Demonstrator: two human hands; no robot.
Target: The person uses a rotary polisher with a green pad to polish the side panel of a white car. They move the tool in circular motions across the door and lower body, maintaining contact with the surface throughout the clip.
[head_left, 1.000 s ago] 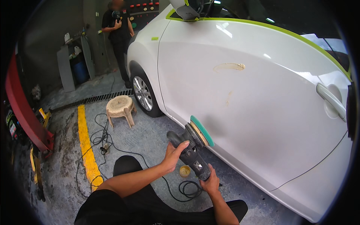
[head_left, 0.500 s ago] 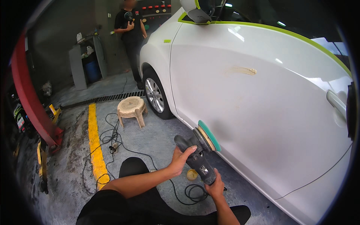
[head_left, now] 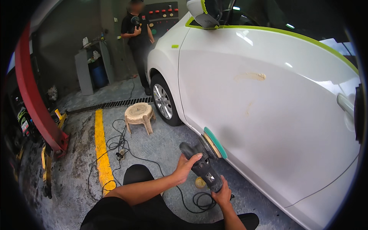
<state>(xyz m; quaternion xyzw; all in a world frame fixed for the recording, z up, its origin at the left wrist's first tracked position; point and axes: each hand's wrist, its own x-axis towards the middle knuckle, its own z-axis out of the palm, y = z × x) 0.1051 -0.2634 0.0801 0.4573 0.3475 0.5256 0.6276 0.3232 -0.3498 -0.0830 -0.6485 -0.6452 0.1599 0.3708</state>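
I hold a black electric polisher (head_left: 202,165) with both hands. My left hand (head_left: 185,167) grips its front knob; my right hand (head_left: 222,193) wraps the rear handle. Its teal foam pad (head_left: 215,142) presses flat against the lower part of a white car door (head_left: 276,111). Streaks of tan polish compound (head_left: 251,76) sit higher up on the door. Green masking tape (head_left: 287,34) runs along the window line.
A beige plastic stool (head_left: 140,115) stands beside the front wheel (head_left: 163,100). Black power cord (head_left: 126,147) loops over the wet concrete floor near a yellow line (head_left: 100,149). A small yellow pad (head_left: 199,182) lies below the polisher. Another person (head_left: 137,42) stands at the back. A red lift post (head_left: 36,103) stands left.
The view has shifted so the car and stool sit further right. The polisher pad stays on the lower door, with both hands in the same grip.
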